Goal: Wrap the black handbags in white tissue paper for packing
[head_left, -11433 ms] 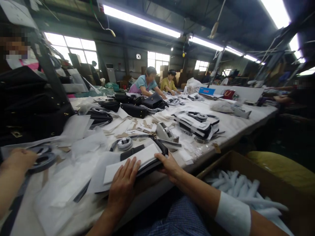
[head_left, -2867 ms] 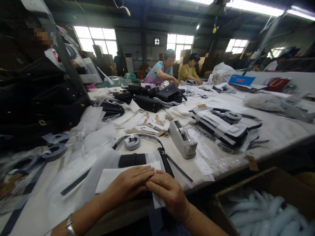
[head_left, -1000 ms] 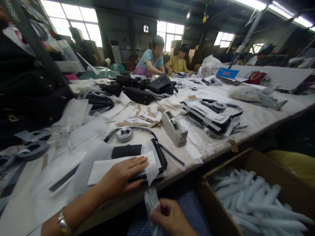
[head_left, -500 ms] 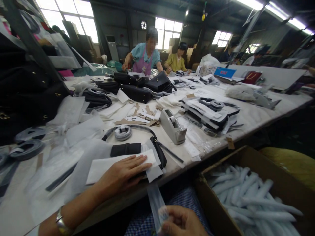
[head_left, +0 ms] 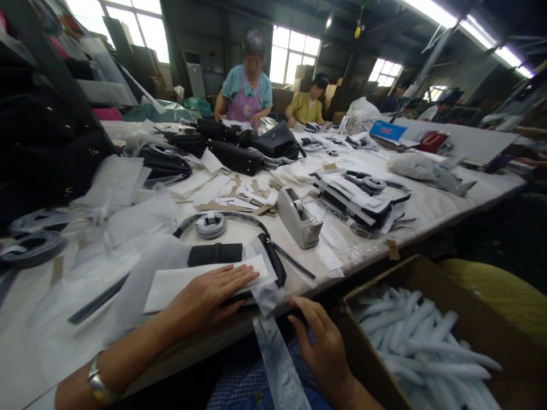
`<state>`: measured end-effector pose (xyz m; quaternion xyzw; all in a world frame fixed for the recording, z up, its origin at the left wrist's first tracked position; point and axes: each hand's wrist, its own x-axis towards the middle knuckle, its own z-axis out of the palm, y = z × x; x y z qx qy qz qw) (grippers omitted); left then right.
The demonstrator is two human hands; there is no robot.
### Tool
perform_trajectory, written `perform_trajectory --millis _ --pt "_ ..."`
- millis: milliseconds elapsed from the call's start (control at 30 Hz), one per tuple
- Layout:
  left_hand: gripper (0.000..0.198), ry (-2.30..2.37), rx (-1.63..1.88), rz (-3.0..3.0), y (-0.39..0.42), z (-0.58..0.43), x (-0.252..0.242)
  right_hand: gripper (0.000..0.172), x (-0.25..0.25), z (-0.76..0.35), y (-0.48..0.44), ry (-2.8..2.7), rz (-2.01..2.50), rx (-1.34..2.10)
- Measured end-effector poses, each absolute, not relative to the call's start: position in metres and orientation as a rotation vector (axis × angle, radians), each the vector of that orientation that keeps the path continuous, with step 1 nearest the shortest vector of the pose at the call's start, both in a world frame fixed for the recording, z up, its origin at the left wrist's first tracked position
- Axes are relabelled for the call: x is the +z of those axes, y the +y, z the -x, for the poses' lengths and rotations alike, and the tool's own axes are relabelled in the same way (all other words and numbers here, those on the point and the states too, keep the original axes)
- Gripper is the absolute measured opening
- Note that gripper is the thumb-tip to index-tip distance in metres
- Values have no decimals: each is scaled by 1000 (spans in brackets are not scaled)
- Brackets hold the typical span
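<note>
My left hand lies flat with fingers stretched out on a folded sheet of white paper. Under and around the paper is a black handbag, partly covered, with its strap curving behind it. A black flap or tab shows just beyond the paper. From the bag's near edge a clear plastic strip hangs over the table edge toward my lap. To the right of this strip, my right hand is held in the air, thumb and fingers apart, with nothing in it.
A grey tape dispenser stands beyond the bag, near paper scraps. Wrapped black bags lie to its right. A cardboard box of white padded sticks sits by the table at right. Two people work across the table.
My right hand has let go of the plastic strip and moved up toward the table edge. The strip now hangs loose. My left hand stays on the paper. The co-worker opposite has straightened up.
</note>
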<state>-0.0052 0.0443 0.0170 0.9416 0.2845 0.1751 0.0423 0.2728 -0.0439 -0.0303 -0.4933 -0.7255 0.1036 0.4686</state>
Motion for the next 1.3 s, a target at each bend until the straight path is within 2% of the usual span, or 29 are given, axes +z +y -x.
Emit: perform_trajectory --millis 67,167,333,567,733,1300 --pt "64 888 547 -2865 44 5 17 43 -8 -269 -22 -1938 1086 -91" --pt "67 932 574 -2847 43 6 15 38 20 -262 8 -2192 916 -256" --pt "70 948 554 -2818 42 6 12 22 34 -257 28 -2306 598 -150" --pt "71 924 607 -2777 44 6 9 28 51 -255 33 -2182 624 134" --pt "68 908 659 -2752 44 7 7 27 67 -254 26 -2269 567 91" --pt "58 917 658 -2713 45 8 8 31 13 -252 -7 -2402 596 -250"
